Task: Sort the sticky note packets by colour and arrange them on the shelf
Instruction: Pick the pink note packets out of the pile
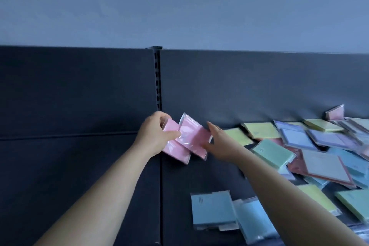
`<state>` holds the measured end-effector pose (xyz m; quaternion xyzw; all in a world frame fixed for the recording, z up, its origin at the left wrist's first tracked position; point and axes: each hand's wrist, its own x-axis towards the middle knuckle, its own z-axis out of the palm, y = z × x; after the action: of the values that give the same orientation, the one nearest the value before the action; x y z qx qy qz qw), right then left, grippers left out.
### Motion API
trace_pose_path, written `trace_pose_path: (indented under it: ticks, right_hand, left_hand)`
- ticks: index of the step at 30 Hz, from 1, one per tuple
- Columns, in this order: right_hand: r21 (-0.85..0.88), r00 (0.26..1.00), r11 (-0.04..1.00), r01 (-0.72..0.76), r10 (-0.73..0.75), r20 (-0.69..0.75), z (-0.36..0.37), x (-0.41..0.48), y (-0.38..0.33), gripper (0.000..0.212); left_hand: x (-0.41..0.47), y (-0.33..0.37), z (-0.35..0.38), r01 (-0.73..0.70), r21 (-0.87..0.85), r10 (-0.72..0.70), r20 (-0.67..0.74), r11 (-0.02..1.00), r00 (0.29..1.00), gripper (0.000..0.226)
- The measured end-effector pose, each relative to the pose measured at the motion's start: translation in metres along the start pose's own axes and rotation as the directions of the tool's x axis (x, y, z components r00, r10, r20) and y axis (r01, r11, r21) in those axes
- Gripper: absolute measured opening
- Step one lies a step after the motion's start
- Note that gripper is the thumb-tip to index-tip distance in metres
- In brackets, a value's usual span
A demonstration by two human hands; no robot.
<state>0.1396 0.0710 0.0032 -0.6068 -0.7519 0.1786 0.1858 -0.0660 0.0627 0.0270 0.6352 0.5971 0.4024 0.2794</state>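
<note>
Our left hand (155, 136) grips a fan of pink packets (188, 136) above the dark shelf (79, 166), fingers (164, 118) curled round their left end. Our right hand (219, 144), fingers straight, touches their right edge. The unsorted pile (299, 146) lies just beyond, rightward.

Two hands up for you, left hand (157, 136) and right hand (218, 144), with three pink packets (189, 136) between them at twelve o'clock. Two blue packets (212, 208) sit alone at five. At least four yellow packets (261, 130) show in the three o'clock heap (323, 164); the rest overlap too much to count.
</note>
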Motion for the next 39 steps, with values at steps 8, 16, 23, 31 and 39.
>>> trace_pose_path:
  ticks: [8,16,23,31,39]
  right_hand:
    - [0.152,0.994,0.988,0.035,-0.018,-0.111,0.016,0.003,-0.058,0.023]
    - [0.200,0.994,0.979,0.030,-0.008,-0.108,0.063,0.003,-0.154,0.008]
    - [0.300,0.996,0.953,0.041,-0.014,-0.092,0.125,0.003,-0.253,0.010]
    - [0.356,0.998,0.933,0.055,-0.056,-0.006,0.171,0.011,-0.345,0.005]
    - [0.386,0.983,0.916,0.106,-0.156,0.098,0.227,0.032,-0.419,0.011]
  left_hand:
    - [-0.024,-0.030,-0.058,0.000,0.006,0.000,0.000,1.000,1.000,0.014]
    - [-0.049,-0.077,-0.151,0.078,0.130,-0.052,-0.191,0.988,0.980,0.017]
    - [-0.079,-0.139,-0.246,0.167,0.163,-0.109,-0.314,0.972,0.943,0.014]
    - [-0.105,-0.184,-0.330,0.308,0.142,-0.237,-0.376,0.941,0.896,0.016]
    - [-0.127,-0.235,-0.394,0.425,0.073,-0.323,-0.538,0.902,0.778,0.019]
